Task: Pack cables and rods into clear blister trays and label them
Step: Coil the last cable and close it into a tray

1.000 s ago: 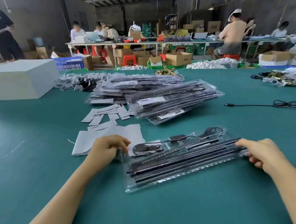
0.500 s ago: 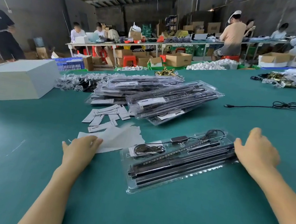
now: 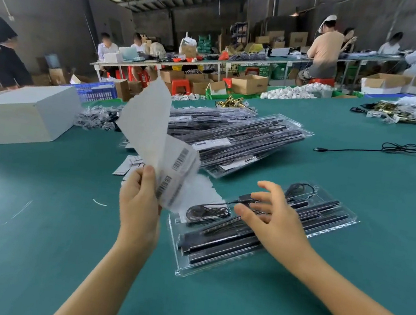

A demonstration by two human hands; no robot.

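Note:
A clear blister tray (image 3: 330,226) lies on the green table in front of me, filled with black rods and a coiled black cable (image 3: 206,211). My left hand (image 3: 140,201) grips a white sheet of barcode labels (image 3: 151,136) and holds it up above the table, left of the tray. My right hand (image 3: 273,218) hovers over the tray's middle with fingers spread and relaxed, reaching toward the label sheet and holding nothing.
A heap of packed blister trays (image 3: 233,137) lies behind. Loose label strips (image 3: 128,168) sit left of it. A grey-white box (image 3: 22,111) stands at far left. A loose black cable (image 3: 377,149) lies at right. People work at distant benches.
My left hand picked the label sheet off the table and raised it. My right hand left the tray's right end and moved leftward over its middle.

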